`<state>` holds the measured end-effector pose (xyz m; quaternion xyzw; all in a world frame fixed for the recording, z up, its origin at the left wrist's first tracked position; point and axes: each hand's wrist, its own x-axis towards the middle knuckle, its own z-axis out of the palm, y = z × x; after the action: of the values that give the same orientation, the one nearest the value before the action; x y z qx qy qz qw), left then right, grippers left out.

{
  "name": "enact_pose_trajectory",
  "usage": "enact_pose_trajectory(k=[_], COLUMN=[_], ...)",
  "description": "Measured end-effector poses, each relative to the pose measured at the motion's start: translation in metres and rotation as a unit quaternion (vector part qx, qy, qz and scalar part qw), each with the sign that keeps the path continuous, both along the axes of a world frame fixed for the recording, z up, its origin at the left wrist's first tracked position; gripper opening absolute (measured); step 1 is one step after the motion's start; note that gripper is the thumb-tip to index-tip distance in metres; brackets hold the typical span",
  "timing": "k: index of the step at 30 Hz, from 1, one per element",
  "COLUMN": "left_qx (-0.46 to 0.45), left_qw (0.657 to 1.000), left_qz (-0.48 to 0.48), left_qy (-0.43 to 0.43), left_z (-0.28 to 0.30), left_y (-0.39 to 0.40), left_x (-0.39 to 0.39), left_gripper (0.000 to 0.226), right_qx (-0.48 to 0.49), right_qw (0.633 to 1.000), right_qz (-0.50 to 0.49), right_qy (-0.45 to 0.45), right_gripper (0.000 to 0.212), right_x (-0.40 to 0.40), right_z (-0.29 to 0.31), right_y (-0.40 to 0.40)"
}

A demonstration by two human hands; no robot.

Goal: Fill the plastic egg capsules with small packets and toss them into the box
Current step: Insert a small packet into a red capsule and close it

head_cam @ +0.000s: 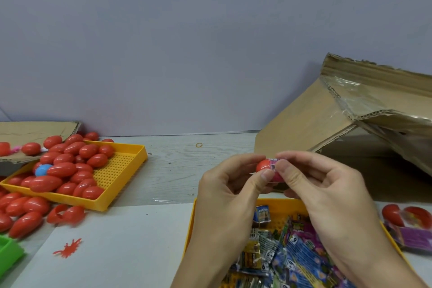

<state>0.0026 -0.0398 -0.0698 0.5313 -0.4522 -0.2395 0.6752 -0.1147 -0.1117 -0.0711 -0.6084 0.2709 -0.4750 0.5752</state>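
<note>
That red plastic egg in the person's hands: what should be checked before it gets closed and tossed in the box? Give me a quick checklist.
1. Left hand has a grip on the red plastic egg capsule: ok.
2. Right hand pinches the small pink packet: ok.
3. Packet fully inside the egg: not ok, it sticks out.
4. Egg closed: not ok.
5. Brown cardboard box within reach on the right: ok.
6. Box opening clear: cannot tell.

glossy plastic eggs, matt corrugated cardboard box
</note>
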Motion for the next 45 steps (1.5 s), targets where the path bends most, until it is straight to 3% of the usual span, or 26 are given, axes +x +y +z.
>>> enact_pose_trajectory(k=[9,19,31,38,45], left_qx=[-0.004,0.019,0.042,0.062,0.061], left_qw=[0.999,1.000,0.999,0.998,0.998], left_qz=[0.008,0.022,0.017,-0.009,-0.018], left_qy=[0.033,-0.004,-0.020,-0.004,-0.004], left_z=[-0.0006,-0.0025,0.0005,0.0019,0.0037], left_y=[-0.0008,-0.0005,0.0018,0.0044,0.0041], left_x=[0.0027,0.0054,0.0032,0.0048,0.0042], left_gripper=[0.021,0.030,0.013,0.030,0.022], right_qx=[0.022,0.006,0.010,0.016,0.019], right_qw=[0.999,1.000,1.000,1.000,1.000], right_qz=[0.037,0.015,0.019,-0.013,-0.012], right_qy=[-0.007,-0.003,-0.009,-0.014,-0.009], right_gripper=[0.036,0.032,0.030,0.031,0.031], right_x=[-0.0001,-0.0002,-0.0020,-0.0035,-0.0031], right_z=[-0.0012,0.0004,0.0019,0.0042,0.0053], right_y=[-0.0011,-0.0013,-0.0026,-0.0027,-0.0023])
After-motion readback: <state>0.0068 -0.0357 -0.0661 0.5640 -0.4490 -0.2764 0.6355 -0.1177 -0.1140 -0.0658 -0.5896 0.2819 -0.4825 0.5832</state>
